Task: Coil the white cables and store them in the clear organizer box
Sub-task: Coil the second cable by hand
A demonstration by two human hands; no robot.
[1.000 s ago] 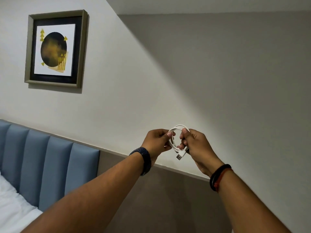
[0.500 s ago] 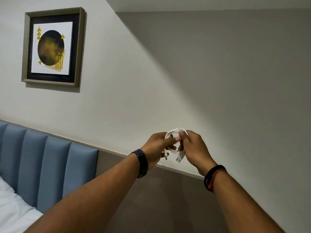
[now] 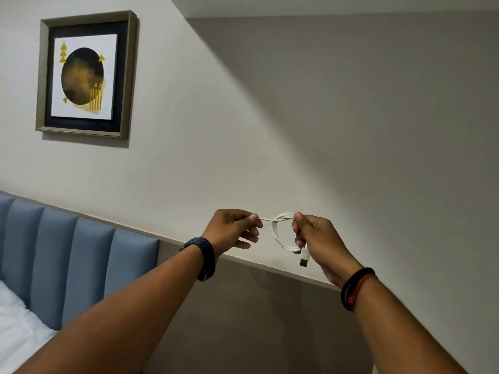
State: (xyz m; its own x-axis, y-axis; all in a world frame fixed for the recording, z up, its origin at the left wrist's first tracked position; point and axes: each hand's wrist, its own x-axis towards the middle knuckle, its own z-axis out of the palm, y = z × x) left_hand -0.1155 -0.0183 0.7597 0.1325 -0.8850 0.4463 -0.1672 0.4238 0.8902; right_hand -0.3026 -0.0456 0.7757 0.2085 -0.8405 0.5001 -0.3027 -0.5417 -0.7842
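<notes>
White USB cable (image 3: 280,233): held mid-air before the wall, wound into a small loop. Right hand (image 3: 318,238) pinches the loop's 3 o'clock side, plug dangling at 5 o'clock. Left hand (image 3: 232,230) pinches the free end, drawn toward 9 o'clock. Coiling seemingly near finished; storing remains. Clear organizer box: out of view

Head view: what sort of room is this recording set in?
Most likely a bedroom, perhaps a hotel room: a blue padded headboard runs along the wall, white bedding lies below it, and a framed picture hangs above.
</notes>
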